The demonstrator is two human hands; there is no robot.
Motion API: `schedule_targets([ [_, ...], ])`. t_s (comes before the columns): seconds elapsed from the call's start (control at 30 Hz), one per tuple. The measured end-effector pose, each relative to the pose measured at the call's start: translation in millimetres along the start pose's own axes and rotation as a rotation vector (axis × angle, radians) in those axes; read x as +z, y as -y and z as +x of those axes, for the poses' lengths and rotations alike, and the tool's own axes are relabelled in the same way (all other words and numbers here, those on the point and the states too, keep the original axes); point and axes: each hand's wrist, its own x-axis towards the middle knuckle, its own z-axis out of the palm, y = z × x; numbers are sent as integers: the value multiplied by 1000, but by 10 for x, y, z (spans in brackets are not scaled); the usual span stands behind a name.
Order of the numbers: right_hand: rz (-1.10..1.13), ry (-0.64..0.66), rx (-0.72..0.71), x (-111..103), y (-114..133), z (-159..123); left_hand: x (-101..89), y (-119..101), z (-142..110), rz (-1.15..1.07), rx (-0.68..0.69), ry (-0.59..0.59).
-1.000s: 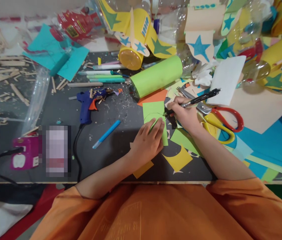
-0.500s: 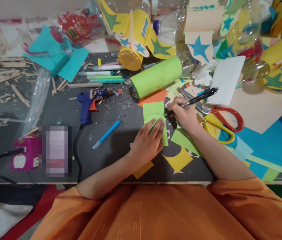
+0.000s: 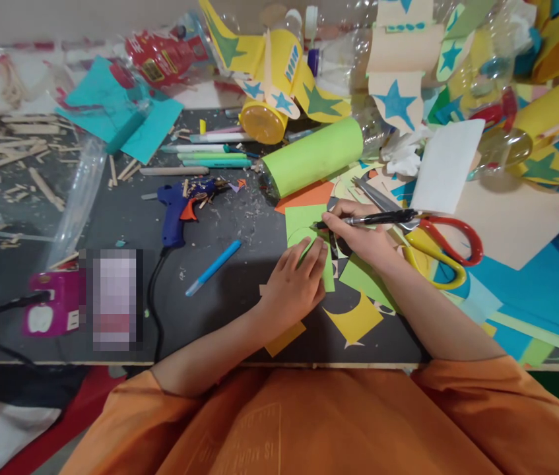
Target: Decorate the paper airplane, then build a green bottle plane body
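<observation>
My left hand [image 3: 293, 285] lies flat, fingers together, on a small light green paper sheet [image 3: 303, 221] on the dark table. My right hand [image 3: 361, 232] grips a black pen [image 3: 377, 218], its tip touching the upper part of that green sheet, where a curved line is drawn. The pen lies almost level, pointing left. Both forearms come out of orange sleeves at the table's near edge.
Red and yellow scissors [image 3: 437, 245] lie just right of my right hand. A green paper-covered bottle [image 3: 313, 156], a blue glue gun [image 3: 179, 205] with its cord, a blue marker [image 3: 213, 266], yellow paper scraps [image 3: 356, 320], craft sticks [image 3: 16, 155] and paper-decorated bottles [image 3: 279, 72] crowd the table.
My right hand has shifted left along the green sheet and the pen has dropped from a slant to nearly level. My left hand stays on the paper.
</observation>
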Motion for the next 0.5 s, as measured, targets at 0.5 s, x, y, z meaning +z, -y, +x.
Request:
schedule_targets([
  [0.5,-27,-57,7,18,-14,4,-3,-6,7,48,9,-22],
])
